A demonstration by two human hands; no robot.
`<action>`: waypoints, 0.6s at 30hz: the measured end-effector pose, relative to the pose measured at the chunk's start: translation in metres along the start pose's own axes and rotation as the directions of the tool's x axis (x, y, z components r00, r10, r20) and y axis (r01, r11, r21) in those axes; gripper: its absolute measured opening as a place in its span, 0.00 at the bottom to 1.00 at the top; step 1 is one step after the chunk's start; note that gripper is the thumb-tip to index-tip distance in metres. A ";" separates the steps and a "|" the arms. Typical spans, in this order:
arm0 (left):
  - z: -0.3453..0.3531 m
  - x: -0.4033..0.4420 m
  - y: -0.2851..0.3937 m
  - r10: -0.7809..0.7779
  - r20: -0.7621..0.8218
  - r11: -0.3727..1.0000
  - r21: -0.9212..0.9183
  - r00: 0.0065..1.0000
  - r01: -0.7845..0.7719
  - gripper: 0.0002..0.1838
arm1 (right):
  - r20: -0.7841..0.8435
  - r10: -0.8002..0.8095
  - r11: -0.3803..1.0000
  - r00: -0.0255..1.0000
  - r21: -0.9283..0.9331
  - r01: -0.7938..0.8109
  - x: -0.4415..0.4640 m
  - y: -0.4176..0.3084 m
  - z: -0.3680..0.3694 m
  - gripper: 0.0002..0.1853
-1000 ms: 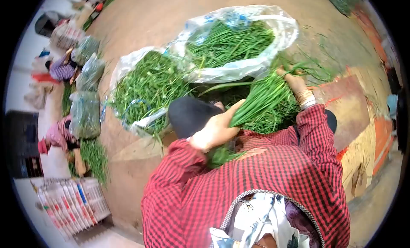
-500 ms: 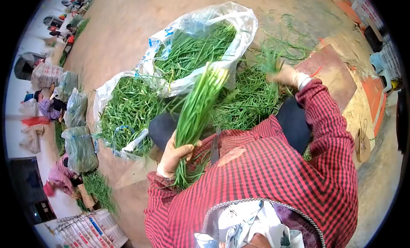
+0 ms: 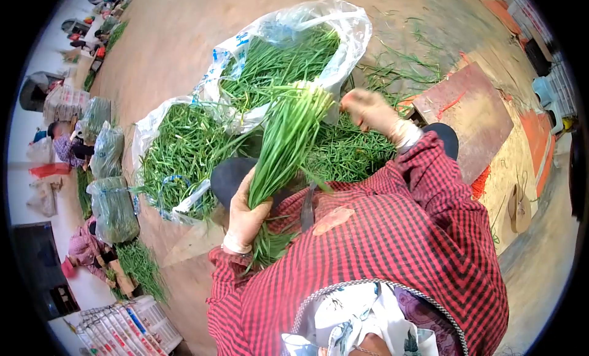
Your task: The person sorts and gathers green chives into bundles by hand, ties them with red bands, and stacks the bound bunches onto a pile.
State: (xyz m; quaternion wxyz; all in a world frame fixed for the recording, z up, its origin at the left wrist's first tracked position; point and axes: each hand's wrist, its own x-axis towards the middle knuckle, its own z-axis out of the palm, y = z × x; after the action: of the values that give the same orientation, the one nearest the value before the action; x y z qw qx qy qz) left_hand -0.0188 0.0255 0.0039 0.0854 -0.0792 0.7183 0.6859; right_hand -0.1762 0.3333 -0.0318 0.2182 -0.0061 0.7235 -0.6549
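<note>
1. Head cam: left hand (image 3: 245, 220) was wrapped round the green bunch (image 3: 283, 144).
2. Its pale ends (image 3: 316, 98) tilted up near the plastic bag (image 3: 356, 32).
3. Right hand (image 3: 372, 115) had just swung in beside them, so both hands were close together; kinda blurry, couldn't tell if it held anything.

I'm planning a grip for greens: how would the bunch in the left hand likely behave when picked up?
The bunch in the left hand will probably flop at its leafy end, where thin blades droop below the grip. It looks light, since one hand seems to support it. Blades may slip out, as some stick out sideways and no tie shows.
</note>
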 end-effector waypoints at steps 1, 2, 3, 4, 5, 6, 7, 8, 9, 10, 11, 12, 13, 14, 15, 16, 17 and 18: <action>-0.002 0.000 -0.001 0.088 -0.006 0.986 0.143 0.996 -0.086 0.35 | -0.099 -0.084 0.996 0.992 -0.012 0.084 0.009 0.013 -0.017 0.12; -0.003 0.001 -0.002 0.173 0.005 0.944 0.284 0.985 -0.168 0.35 | -0.198 -0.168 0.986 0.966 -0.030 0.165 0.019 0.029 -0.032 0.12; -0.002 0.002 0.001 0.173 0.003 0.945 0.281 0.985 -0.167 0.35 | -0.161 -0.307 0.947 0.938 -0.151 0.283 0.022 0.034 -0.038 0.25; 0.000 0.002 0.006 0.210 0.033 0.842 0.502 0.977 -0.198 0.36 | -0.162 -0.302 0.948 0.939 -0.152 0.279 0.014 0.018 -0.029 0.25; 0.003 0.002 0.011 0.236 0.079 0.686 0.692 0.969 -0.224 0.36 | -0.067 -0.474 0.792 0.878 -0.468 0.391 0.002 0.002 -0.018 0.36; 0.007 0.003 0.013 0.232 0.091 0.687 0.689 0.968 -0.230 0.36 | 0.079 -0.591 0.525 0.802 -0.717 0.458 -0.007 -0.014 -0.004 0.47; 0.013 0.004 0.014 0.179 0.116 0.691 0.692 0.977 -0.209 0.37 | 0.197 -0.567 0.455 0.800 -0.734 0.504 -0.010 -0.022 0.007 0.54; 0.019 0.005 0.016 0.125 0.140 0.692 0.697 0.982 -0.187 0.37 | 0.313 -0.530 0.384 0.788 -0.740 0.552 -0.010 -0.027 0.018 0.61; 0.025 0.007 0.017 0.113 0.172 0.674 0.710 0.978 -0.203 0.37 | 0.332 -0.520 0.315 0.787 -0.782 0.538 -0.003 -0.017 0.034 0.57; 0.029 0.008 0.014 0.136 0.193 0.684 0.691 0.972 -0.233 0.36 | 0.367 -0.527 0.319 0.767 -0.751 0.578 0.006 -0.014 0.043 0.47; 0.027 0.010 0.005 0.189 0.221 0.668 0.685 0.957 -0.290 0.37 | 0.419 -0.453 0.425 0.787 -0.674 0.604 0.012 -0.012 0.046 0.38; 0.026 0.011 0.000 0.241 0.245 0.650 0.678 0.939 -0.343 0.37 | 0.480 -0.380 0.529 0.791 -0.589 0.611 0.016 -0.011 0.047 0.29; 0.023 0.009 -0.001 0.236 0.241 0.653 0.678 0.941 -0.337 0.37 | 0.483 -0.377 0.532 0.791 -0.586 0.611 0.015 -0.010 0.048 0.29; 0.021 0.007 -0.001 0.199 0.267 0.643 0.691 0.943 -0.332 0.37 | 0.453 -0.337 0.603 0.826 -0.570 0.558 0.014 -0.008 0.049 0.22; 0.020 0.004 0.001 0.158 0.292 0.634 0.702 0.943 -0.324 0.37 | 0.424 -0.289 0.671 0.858 -0.550 0.498 0.012 -0.004 0.049 0.16; 0.019 0.001 0.003 0.148 0.289 0.640 0.701 0.946 -0.314 0.37 | 0.375 -0.344 0.622 0.861 -0.597 0.508 0.010 0.003 0.048 0.14; 0.017 -0.002 0.006 0.106 0.322 0.629 0.711 0.941 -0.314 0.37 | 0.289 -0.372 0.638 0.882 -0.610 0.470 0.011 0.010 0.043 0.15; 0.016 -0.003 0.007 0.065 0.356 0.618 0.719 0.932 -0.318 0.37 | 0.200 -0.398 0.654 0.895 -0.623 0.430 0.015 0.017 0.033 0.16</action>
State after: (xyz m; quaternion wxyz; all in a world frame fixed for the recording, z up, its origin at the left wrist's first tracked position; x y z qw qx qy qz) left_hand -0.0170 0.0415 0.0104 0.1424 0.1457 0.9233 0.3255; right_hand -0.1743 0.3000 -0.0539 0.0636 -0.2612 0.8794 -0.3929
